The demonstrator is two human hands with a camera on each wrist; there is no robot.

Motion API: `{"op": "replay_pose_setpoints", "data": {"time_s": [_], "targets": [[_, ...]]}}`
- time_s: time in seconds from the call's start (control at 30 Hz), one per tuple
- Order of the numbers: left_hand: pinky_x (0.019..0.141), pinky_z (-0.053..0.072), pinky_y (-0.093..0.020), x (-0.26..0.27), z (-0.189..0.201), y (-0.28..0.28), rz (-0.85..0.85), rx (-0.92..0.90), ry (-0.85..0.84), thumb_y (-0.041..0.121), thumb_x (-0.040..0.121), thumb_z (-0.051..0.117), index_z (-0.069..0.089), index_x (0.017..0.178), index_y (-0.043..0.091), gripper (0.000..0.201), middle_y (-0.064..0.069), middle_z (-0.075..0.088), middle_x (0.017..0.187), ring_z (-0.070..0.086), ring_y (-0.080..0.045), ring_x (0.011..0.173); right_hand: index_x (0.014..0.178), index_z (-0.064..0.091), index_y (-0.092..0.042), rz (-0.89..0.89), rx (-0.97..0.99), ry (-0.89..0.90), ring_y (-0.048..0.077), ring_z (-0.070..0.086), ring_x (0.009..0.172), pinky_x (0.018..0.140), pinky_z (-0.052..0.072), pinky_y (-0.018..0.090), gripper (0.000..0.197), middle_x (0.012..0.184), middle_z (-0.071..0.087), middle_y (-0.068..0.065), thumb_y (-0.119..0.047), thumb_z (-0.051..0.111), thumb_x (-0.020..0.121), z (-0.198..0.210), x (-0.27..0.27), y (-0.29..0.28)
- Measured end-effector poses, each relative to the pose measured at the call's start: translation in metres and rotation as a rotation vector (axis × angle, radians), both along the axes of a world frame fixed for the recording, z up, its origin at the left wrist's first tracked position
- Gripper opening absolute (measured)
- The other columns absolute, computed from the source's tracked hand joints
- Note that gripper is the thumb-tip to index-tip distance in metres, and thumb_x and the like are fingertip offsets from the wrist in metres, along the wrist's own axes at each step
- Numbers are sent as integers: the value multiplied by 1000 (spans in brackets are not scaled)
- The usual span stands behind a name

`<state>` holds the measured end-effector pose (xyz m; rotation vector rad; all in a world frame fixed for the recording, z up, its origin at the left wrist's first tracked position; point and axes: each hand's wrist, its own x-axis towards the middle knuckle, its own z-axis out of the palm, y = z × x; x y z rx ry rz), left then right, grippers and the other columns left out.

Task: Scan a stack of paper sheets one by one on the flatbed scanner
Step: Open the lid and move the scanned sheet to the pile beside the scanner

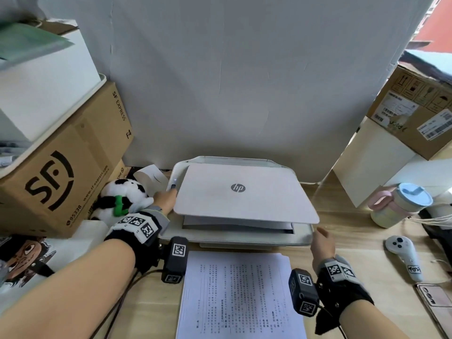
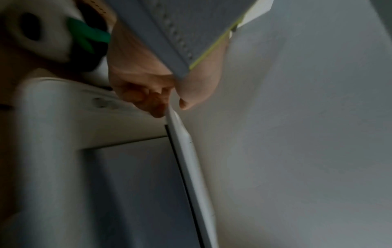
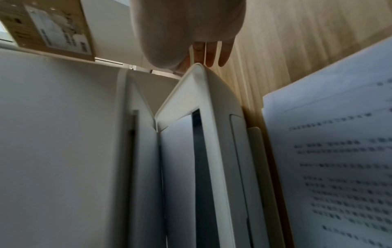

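Note:
A white HP flatbed scanner point(image 1: 171, 231) stands at the back of the wooden desk, its lid point(image 1: 244, 196) raised a little at the front. My left hand point(image 1: 168, 195) pinches the lid's left edge; the left wrist view shows the fingers point(image 2: 148, 99) under the lid's edge point(image 2: 184, 151) and the thumb over it. Under the lid a white sheet point(image 1: 234, 222) lies on the glass, with a dark strip of glass point(image 3: 199, 167) bare beside it. My right hand point(image 1: 322, 241) hovers with straight fingers point(image 3: 212, 55) by the scanner's front right corner, holding nothing. A printed paper stack point(image 1: 239, 297) lies in front of the scanner.
Left of the scanner sit a panda plush point(image 1: 122, 199) and an SF cardboard box point(image 1: 61, 172) under a white box. On the right are a lidded cup point(image 1: 401, 204), a white controller point(image 1: 403, 255), a phone point(image 1: 435, 302) and stacked boxes point(image 1: 415, 113).

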<state>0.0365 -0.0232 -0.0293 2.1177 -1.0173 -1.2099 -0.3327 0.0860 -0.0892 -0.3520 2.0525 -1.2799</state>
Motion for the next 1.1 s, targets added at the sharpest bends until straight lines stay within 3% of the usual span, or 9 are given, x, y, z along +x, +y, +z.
{"op": "replay_pose_setpoints", "data": {"time_s": [0.1,0.23,0.3,0.47,0.53,0.63,0.8,0.93,1.1], "targets": [[52,34,-26,-2,39,-19,117,-129,147,32,93,40,59,80,4,35,-12,54,73,45,-21,51,128,50,-3,-27,-27,59,30,51,114,87,37,29,36,127,55,16,-2,41,93,22,2,-8],[41,25,-16,-15,85,-45,225,-313,359,29,95,31,53,71,14,36,-4,49,47,38,-10,25,124,50,-6,14,-78,169,21,49,93,86,40,32,33,120,58,16,-3,44,91,40,9,-25],[37,25,-14,-22,103,-56,265,-404,392,30,96,31,52,67,15,39,3,52,39,41,-8,27,120,53,-6,111,-47,237,21,51,90,82,41,31,30,113,61,14,-4,46,91,43,13,-34],[44,31,-17,-47,126,-88,173,-498,370,28,98,30,55,78,14,35,5,57,68,47,-7,54,121,54,-9,422,170,389,28,58,101,91,46,37,36,117,63,11,-20,57,87,39,26,-61],[49,32,-20,-56,130,-97,146,-492,359,28,99,31,51,88,14,27,5,52,69,45,-8,58,124,53,-13,517,260,495,29,53,112,97,43,38,45,121,61,11,-30,63,83,39,29,-70],[57,30,-19,-66,140,-108,141,-412,469,31,101,29,38,75,18,30,3,42,68,40,-9,58,129,51,-18,618,384,629,30,41,124,102,34,35,54,134,48,9,-35,67,80,43,35,-74],[60,35,-23,-65,148,-124,151,-320,498,32,98,30,36,100,23,12,1,41,77,41,-12,61,132,47,-21,620,418,642,28,32,129,105,31,33,60,141,38,6,-24,70,76,47,45,-79],[59,33,-23,-59,128,-119,67,-223,396,22,97,33,35,105,24,8,-1,39,76,39,-13,62,134,45,-20,600,393,585,27,37,129,104,35,34,65,142,36,7,-14,69,74,46,45,-83],[56,34,-23,-45,76,-92,-11,-28,246,13,97,37,42,75,11,22,-5,42,77,43,-15,60,140,35,-15,621,413,480,27,51,116,91,44,28,74,136,41,8,-10,69,74,48,41,-87]]}}
